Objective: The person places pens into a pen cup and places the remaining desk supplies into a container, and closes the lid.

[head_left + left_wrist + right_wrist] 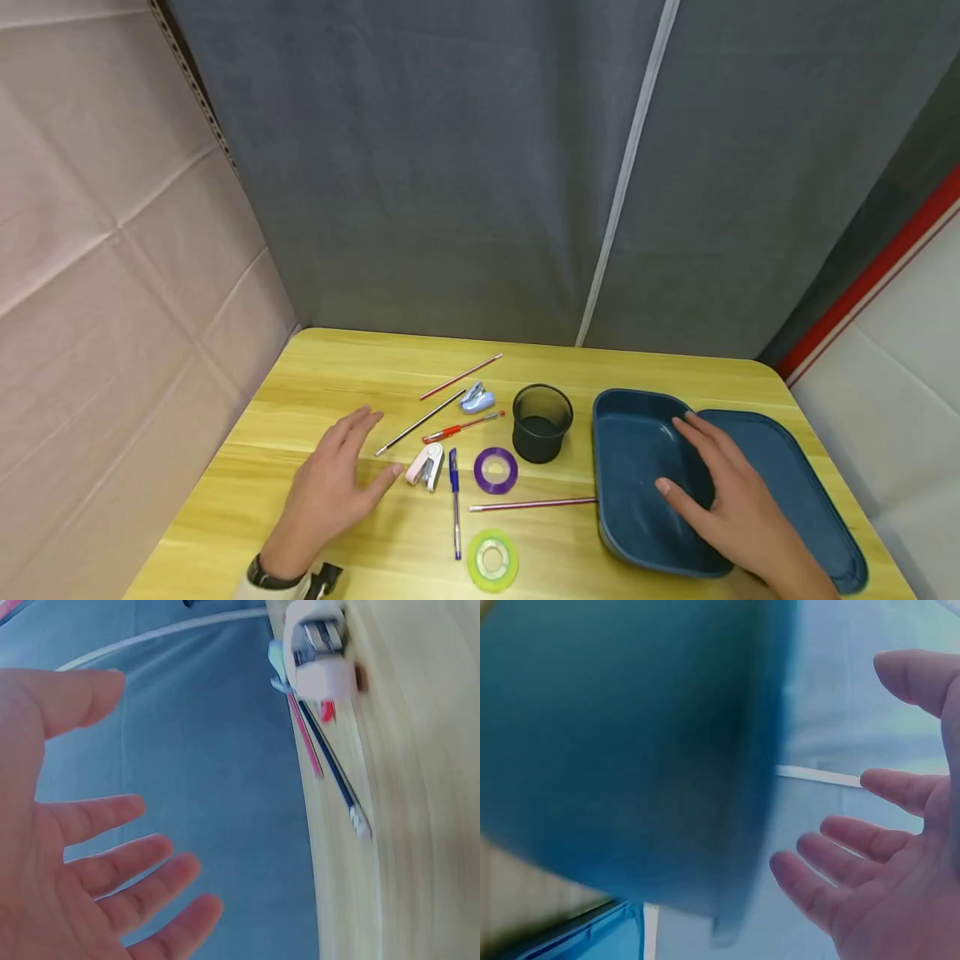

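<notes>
My left hand (330, 487) hovers over the left side of the table with fingers spread and holds nothing. Nearest to it are a pink and white stapler (426, 466) by the thumb and a black pencil (420, 423) past the fingertips. Over the blue bin (637, 483) at the right is my right hand (731, 500), also spread and holding nothing. In the right wrist view the bin's wall (630, 750) fills the left half, beside the open fingers. The blue lid (787, 467) lies flat to the right of the bin, partly hidden by that hand.
Mid-table lie a red pen (463, 427), a blue pen (455, 504), purple tape (496, 471), green tape (492, 561), a small blue stapler (477, 400) and two red pencils (461, 377). A black mesh cup (542, 423) stands left of the bin. A grey curtain (450, 167) hangs behind.
</notes>
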Demonstrator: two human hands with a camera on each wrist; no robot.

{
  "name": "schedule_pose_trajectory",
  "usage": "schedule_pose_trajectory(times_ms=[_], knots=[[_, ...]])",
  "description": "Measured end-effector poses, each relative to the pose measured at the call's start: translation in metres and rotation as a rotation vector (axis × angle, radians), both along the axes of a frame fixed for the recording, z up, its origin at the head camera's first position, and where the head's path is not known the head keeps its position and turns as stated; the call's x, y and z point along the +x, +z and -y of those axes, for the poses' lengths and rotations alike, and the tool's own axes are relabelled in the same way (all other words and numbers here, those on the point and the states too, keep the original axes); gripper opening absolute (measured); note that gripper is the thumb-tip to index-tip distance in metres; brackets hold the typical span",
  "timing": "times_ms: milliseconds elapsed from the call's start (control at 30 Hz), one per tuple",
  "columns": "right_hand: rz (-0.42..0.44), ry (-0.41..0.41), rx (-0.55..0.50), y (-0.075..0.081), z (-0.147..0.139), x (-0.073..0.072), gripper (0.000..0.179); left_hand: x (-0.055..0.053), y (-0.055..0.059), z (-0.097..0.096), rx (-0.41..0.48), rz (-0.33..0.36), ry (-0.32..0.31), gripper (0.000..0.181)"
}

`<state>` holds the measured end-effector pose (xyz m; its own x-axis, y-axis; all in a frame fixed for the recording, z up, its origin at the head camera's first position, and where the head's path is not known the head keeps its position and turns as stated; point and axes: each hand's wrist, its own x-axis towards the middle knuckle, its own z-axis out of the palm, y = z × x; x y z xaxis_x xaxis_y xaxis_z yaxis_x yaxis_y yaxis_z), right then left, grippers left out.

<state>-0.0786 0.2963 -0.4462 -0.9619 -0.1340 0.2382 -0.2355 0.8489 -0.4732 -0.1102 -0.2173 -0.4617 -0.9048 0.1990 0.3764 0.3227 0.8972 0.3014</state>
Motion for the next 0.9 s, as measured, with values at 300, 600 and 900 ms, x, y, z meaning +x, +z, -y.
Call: schedule_pose_trajectory(times_ms=[300, 600, 900], knots=[[-0.050, 0.037, -0.052, 0.010, 0.013, -0.002, 0.078, 0.001, -0.001, -0.010, 0.090, 0.071, -0.072, 0.068], [0.009, 0.123, -0.087, 0.023, 0.030, -0.011, 0.071, -0.004, -0.002, -0.017, 0.118, 0.130, -0.095, 0.060], [0.007, 0.222, -0.108, 0.036, 0.046, -0.026, 0.065, -0.014, -0.004, -0.014, 0.228, 0.241, -0.114, 0.048]])
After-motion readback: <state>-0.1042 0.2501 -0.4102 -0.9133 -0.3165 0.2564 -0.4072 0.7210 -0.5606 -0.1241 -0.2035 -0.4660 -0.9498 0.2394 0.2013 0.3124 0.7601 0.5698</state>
